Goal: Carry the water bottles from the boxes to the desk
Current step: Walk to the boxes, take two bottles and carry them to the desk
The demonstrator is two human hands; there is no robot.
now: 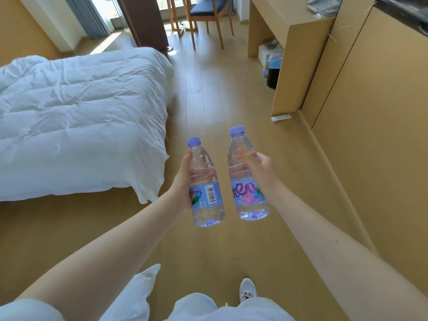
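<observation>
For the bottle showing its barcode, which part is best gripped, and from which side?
The clear body above the label of the barcode bottle, from its left, as the left hand does: it is round there for wrapping fingers, and the other bottle is close on its right.

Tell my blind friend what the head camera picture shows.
The left hand grips the left water bottle and the right hand the right water bottle, both purple-capped, over a wooden floor. A white bed lies left; a wooden desk stands ahead right.
</observation>
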